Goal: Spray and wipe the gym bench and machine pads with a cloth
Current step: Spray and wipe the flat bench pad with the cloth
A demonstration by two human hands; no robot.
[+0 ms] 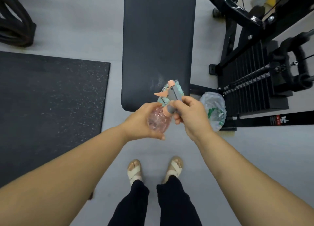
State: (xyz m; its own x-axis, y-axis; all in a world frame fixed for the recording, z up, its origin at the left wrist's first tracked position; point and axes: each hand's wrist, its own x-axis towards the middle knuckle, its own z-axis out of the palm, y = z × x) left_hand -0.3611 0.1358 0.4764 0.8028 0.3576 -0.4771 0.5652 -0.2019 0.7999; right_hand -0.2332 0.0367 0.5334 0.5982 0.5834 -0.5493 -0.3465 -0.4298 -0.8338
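Gripping the spray bottle (pixel 158 118) at the worktop's (pixel 158 38) near edge, the left hand (pixel 141 122) wraps its fingers round the pink body; the right hand (pixel 192 113) clasps the grey spray head. The cloth (pixel 178 88) lies at the worktop's near right corner.

Floor (pixel 68 30): pale grey, smooth, evenly lit.
Rubber mat (pixel 51 93): black, white-flecked, flat on the floor at left.
Coiled dark bands (pixel 15 25): upper left, on the floor.
Machine frame (pixel 237 13): black steel, at right.
Weight stack (pixel 251 76): black plates, within the frame.
Plastic bag (pixel 214 110): crumpled, clear with green print, on the floor just beside the stack's base.
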